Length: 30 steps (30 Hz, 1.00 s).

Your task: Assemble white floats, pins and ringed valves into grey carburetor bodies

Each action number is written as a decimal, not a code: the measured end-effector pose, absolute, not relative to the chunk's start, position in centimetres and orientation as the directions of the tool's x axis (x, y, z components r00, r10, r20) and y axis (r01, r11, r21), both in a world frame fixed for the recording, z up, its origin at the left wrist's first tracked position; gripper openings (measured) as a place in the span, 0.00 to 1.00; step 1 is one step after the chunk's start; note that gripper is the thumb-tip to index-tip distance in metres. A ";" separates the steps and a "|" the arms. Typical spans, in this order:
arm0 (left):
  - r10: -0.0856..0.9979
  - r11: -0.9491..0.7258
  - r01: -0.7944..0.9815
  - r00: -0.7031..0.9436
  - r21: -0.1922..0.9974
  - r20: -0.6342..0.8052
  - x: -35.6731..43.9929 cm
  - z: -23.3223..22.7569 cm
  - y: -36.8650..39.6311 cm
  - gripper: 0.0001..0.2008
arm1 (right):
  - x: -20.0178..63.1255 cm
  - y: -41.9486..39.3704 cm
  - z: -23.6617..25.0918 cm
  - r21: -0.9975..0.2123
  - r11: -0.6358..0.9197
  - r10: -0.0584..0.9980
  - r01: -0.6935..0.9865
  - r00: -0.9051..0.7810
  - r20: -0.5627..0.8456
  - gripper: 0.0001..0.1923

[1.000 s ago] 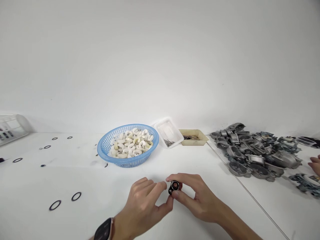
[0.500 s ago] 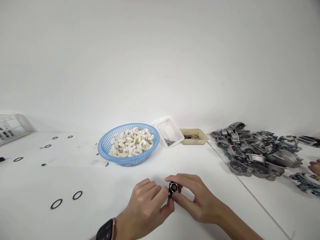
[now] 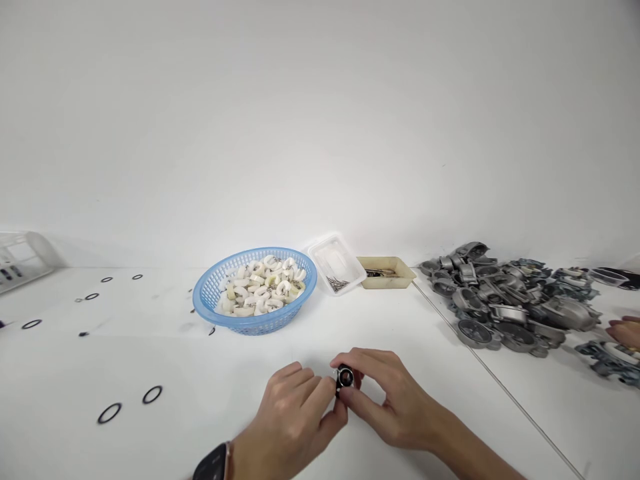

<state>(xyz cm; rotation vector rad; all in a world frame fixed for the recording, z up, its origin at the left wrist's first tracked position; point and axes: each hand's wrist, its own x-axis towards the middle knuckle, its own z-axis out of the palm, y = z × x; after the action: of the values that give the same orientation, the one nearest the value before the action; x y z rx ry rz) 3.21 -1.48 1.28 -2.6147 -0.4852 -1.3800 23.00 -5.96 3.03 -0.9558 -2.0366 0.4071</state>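
Note:
A small black cylindrical part with a shiny metal ring on its end point(image 3: 345, 378) is held between my two hands, just above the white table. My right hand point(image 3: 393, 400) pinches it between thumb and forefinger, ringed end toward me. Against its left side presses my left hand point(image 3: 295, 417), its fingers curled and its thumb bent under; the fingertips are partly hidden. A dark watch sits on the left wrist. Beyond the hands stands a blue basket point(image 3: 255, 327) full of white C-shaped pieces point(image 3: 260, 287).
Behind are a white tray point(image 3: 336, 257) with small metal pins and a yellowish tray point(image 3: 387, 283). Grey metal housings point(image 3: 505, 307) are heaped at right, near another person's hand point(image 3: 625, 332). Black rings point(image 3: 109, 413) lie at left, below a white basket point(image 3: 25, 260).
My hands keep their grip, and the black part has tilted slightly. The view has shifted a little, so the table's left side appears slightly lower. The other person's hand has come farther into view.

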 end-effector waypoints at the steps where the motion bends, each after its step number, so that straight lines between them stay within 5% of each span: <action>1: 0.216 -0.937 0.348 0.529 0.023 0.821 3.2 1.3 -1.5 0.13 | 23.1 -6.0 3.0 -0.576 0.659 0.750 0.484 -0.369 0.549 0.13; 30: 0.199 -0.941 0.339 0.518 0.014 0.832 3.1 1.4 -1.8 0.15 | 23.0 -6.5 3.8 -0.555 0.659 0.752 0.508 -0.410 0.516 0.07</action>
<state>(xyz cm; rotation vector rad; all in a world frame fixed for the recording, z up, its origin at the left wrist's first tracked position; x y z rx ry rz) 3.11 -1.77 1.39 -2.6040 -0.4646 -1.3975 23.02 -6.46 3.80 -0.9721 -2.0998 0.4021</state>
